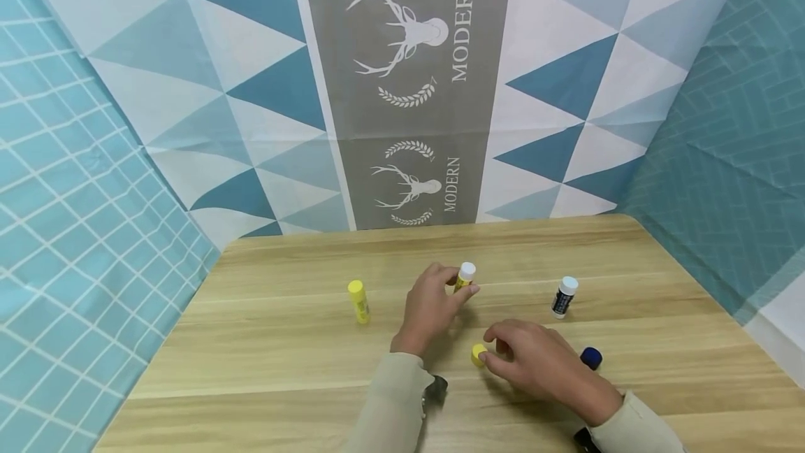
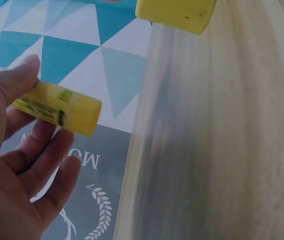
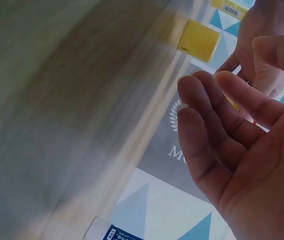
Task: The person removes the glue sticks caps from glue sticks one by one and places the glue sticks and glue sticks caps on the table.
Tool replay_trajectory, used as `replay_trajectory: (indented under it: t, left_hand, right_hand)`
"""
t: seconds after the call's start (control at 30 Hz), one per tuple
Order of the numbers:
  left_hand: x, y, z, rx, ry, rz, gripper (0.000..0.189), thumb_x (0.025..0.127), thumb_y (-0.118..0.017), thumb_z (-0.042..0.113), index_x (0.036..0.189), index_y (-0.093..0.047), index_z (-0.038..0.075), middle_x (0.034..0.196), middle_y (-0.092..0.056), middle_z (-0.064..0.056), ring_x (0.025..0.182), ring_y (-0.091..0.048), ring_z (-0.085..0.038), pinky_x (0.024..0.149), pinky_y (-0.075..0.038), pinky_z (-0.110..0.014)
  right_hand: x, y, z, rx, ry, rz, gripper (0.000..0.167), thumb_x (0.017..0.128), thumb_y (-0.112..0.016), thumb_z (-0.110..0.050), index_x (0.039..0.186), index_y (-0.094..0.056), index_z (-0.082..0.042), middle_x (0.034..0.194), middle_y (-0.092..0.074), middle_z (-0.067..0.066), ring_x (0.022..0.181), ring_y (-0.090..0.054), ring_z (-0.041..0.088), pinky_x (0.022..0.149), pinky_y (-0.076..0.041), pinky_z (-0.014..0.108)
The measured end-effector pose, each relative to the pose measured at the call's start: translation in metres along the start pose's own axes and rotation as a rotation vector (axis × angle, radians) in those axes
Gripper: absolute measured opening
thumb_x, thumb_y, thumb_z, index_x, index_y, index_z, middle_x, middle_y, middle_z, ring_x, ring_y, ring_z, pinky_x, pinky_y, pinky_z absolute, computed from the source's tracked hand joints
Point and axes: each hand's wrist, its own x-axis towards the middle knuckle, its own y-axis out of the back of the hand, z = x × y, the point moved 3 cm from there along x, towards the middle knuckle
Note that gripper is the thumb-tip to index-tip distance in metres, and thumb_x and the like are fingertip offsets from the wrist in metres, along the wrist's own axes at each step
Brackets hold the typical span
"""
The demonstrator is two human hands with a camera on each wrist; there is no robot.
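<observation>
My left hand pinches a yellow glue stick between thumb and fingers, upright with its white end up. In the left wrist view, the yellow body of that glue stick shows between the thumb and fingertips, the other fingers loosely spread. A short yellow cap stands on the table just left of my right hand. In the right wrist view, the yellow cap appears apart from the bent, relaxed fingers, which hold nothing.
A capped yellow glue stick stands on the left of the wooden table. At the right stands a glue stick with a dark label and white top. A dark blue cap lies behind the right wrist. Patterned cloth hangs at the back.
</observation>
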Motion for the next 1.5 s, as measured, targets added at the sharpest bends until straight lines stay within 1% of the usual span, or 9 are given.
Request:
replay_trajectory:
  t: [0.23, 0.4, 0.67, 0.87, 1.03, 1.13, 1.23, 1.37, 1.5]
  left_hand:
    - [0.0, -0.001, -0.001, 0.064, 0.034, -0.007, 0.018, 0.089, -0.075, 0.04, 0.093, -0.073, 0.022, 0.093, -0.061, 0.005, 0.083, -0.056, -0.01, 0.071, -0.047, -0.033]
    - [-0.001, -0.002, -0.004, 0.097, 0.052, -0.033, 0.02, 0.088, -0.075, 0.042, 0.086, -0.072, 0.022, 0.091, -0.063, 0.006, 0.083, -0.058, -0.008, 0.072, -0.048, -0.032]
    - [-0.001, -0.005, -0.009, 0.144, 0.083, -0.055, 0.021, 0.086, -0.078, 0.041, 0.086, -0.072, 0.02, 0.081, -0.056, 0.009, 0.072, -0.051, -0.008, 0.064, -0.043, -0.029]
    - [-0.001, -0.006, -0.01, 0.152, 0.094, -0.074, 0.02, 0.085, -0.08, 0.04, 0.083, -0.072, 0.021, 0.077, -0.056, 0.01, 0.068, -0.051, -0.007, 0.062, -0.042, -0.029]
    - [-0.003, -0.009, -0.013, 0.155, 0.097, -0.089, 0.019, 0.085, -0.08, 0.037, 0.09, -0.072, 0.02, 0.077, -0.059, 0.011, 0.069, -0.053, -0.007, 0.063, -0.045, -0.031]
    - [-0.005, -0.009, -0.014, 0.179, 0.113, -0.11, 0.032, 0.083, -0.081, 0.041, 0.1, -0.069, 0.016, 0.083, -0.064, 0.009, 0.072, -0.058, -0.009, 0.065, -0.047, -0.033]
    - [-0.007, -0.005, -0.012, 0.207, 0.145, -0.127, 0.058, 0.079, -0.081, 0.05, 0.117, -0.063, 0.009, 0.095, -0.069, 0.004, 0.082, -0.064, -0.014, 0.07, -0.051, -0.036]
    - [-0.012, 0.006, -0.002, 0.212, 0.179, -0.111, 0.091, 0.077, -0.079, 0.06, 0.14, -0.049, 0.002, 0.111, -0.069, -0.003, 0.095, -0.067, -0.021, 0.077, -0.053, -0.041]
    - [-0.021, 0.016, 0.011, 0.233, 0.191, -0.063, 0.102, 0.078, -0.074, 0.066, 0.147, -0.041, -0.002, 0.117, -0.069, -0.009, 0.1, -0.067, -0.026, 0.079, -0.054, -0.044]
  right_hand:
    - [-0.001, -0.001, 0.002, 0.005, 0.005, -0.001, 0.024, 0.093, -0.068, -0.042, 0.099, -0.072, -0.02, 0.076, -0.052, -0.02, 0.065, -0.047, -0.003, 0.056, -0.042, 0.024]
    - [0.0, -0.002, 0.002, 0.009, -0.005, -0.004, 0.022, 0.094, -0.068, -0.04, 0.099, -0.072, -0.019, 0.075, -0.052, -0.02, 0.065, -0.047, -0.003, 0.057, -0.042, 0.024]
    - [-0.002, -0.001, 0.002, 0.033, -0.027, -0.017, 0.021, 0.093, -0.068, -0.04, 0.099, -0.072, -0.02, 0.074, -0.053, -0.02, 0.064, -0.047, -0.003, 0.057, -0.042, 0.024]
    - [-0.004, -0.002, 0.001, 0.146, -0.027, -0.047, 0.026, 0.095, -0.066, -0.044, 0.1, -0.072, -0.02, 0.077, -0.057, -0.019, 0.067, -0.051, -0.003, 0.06, -0.045, 0.025]
    - [-0.006, -0.004, 0.0, 0.183, -0.026, -0.055, 0.025, 0.096, -0.064, -0.045, 0.099, -0.072, -0.022, 0.077, -0.058, -0.019, 0.066, -0.052, -0.003, 0.06, -0.045, 0.025]
    - [-0.007, -0.004, -0.001, 0.192, -0.027, -0.068, 0.023, 0.096, -0.063, -0.044, 0.099, -0.072, -0.023, 0.076, -0.058, -0.019, 0.066, -0.052, -0.002, 0.06, -0.045, 0.025]
    - [-0.008, -0.003, -0.002, 0.192, -0.033, -0.074, 0.023, 0.097, -0.063, -0.044, 0.1, -0.071, -0.023, 0.076, -0.058, -0.019, 0.066, -0.052, -0.002, 0.06, -0.045, 0.025]
    - [-0.012, 0.0, -0.004, 0.195, -0.043, -0.076, 0.024, 0.097, -0.062, -0.045, 0.102, -0.072, -0.023, 0.078, -0.058, -0.018, 0.066, -0.051, -0.001, 0.06, -0.044, 0.026]
    - [-0.016, 0.004, -0.007, 0.192, -0.037, -0.07, 0.023, 0.098, -0.062, -0.043, 0.102, -0.072, -0.023, 0.078, -0.058, -0.018, 0.066, -0.051, -0.001, 0.061, -0.045, 0.026]
